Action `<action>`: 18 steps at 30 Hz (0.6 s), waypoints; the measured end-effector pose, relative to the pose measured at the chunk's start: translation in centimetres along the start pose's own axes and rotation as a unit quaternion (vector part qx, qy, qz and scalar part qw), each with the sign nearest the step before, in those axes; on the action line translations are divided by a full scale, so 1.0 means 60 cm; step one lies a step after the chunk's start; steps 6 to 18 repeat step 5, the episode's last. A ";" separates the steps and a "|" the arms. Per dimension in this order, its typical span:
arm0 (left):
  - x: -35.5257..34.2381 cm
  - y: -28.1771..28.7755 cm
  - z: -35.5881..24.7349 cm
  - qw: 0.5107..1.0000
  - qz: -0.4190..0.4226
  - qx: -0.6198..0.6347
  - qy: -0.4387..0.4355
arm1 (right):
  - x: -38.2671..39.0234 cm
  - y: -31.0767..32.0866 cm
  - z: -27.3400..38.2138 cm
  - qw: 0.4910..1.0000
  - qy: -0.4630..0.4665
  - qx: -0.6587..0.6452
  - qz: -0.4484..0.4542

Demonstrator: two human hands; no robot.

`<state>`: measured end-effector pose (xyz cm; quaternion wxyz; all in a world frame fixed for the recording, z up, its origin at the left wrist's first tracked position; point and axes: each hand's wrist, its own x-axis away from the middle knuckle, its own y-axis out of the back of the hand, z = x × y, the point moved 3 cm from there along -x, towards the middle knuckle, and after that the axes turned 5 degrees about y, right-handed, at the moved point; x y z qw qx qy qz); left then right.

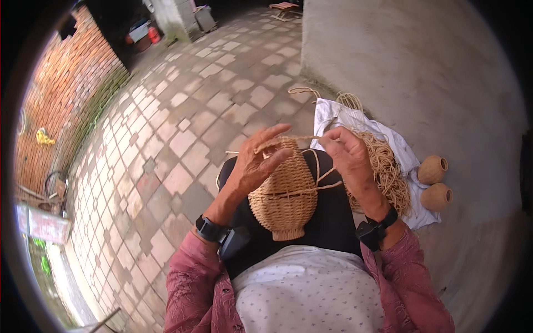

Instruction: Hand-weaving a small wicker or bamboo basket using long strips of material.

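Observation:
A woven basket [284, 202] of tan cord lies tilted on my dark-trousered lap, its narrow collar toward me. My left hand [250, 161] is at its far end, thumb and fingers spread apart over the weave; some of its fingers are hidden. A length of twisted cord [304, 137] stretches from that end to my right hand [348, 158], which pinches it between thumb and fingers. Loose strands [327, 186] stick out from the basket's right side, and one cord wraps across its middle.
To my right, a heap of tan cord [382, 166] lies on a white sack [413, 213]. Two small round tan pots [432, 169] with open mouths sit beside it. A plastered wall [422, 61] rises behind. Paving stones [172, 166] cover the ground at left, up to a brick wall [66, 94].

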<state>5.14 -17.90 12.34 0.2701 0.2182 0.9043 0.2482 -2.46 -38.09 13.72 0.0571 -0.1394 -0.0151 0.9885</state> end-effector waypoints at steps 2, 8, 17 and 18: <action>0.022 0.016 -0.050 0.924 0.058 0.358 0.123 | 0.005 -0.043 0.013 0.996 0.033 0.069 0.041; 0.068 0.038 -0.006 0.876 0.052 0.447 0.176 | 0.017 -0.084 0.010 0.986 0.034 0.095 0.134; 0.068 0.038 -0.006 0.876 0.052 0.447 0.176 | 0.017 -0.084 0.010 0.986 0.034 0.095 0.134; 0.068 0.038 -0.006 0.876 0.052 0.447 0.176 | 0.017 -0.084 0.010 0.986 0.034 0.095 0.134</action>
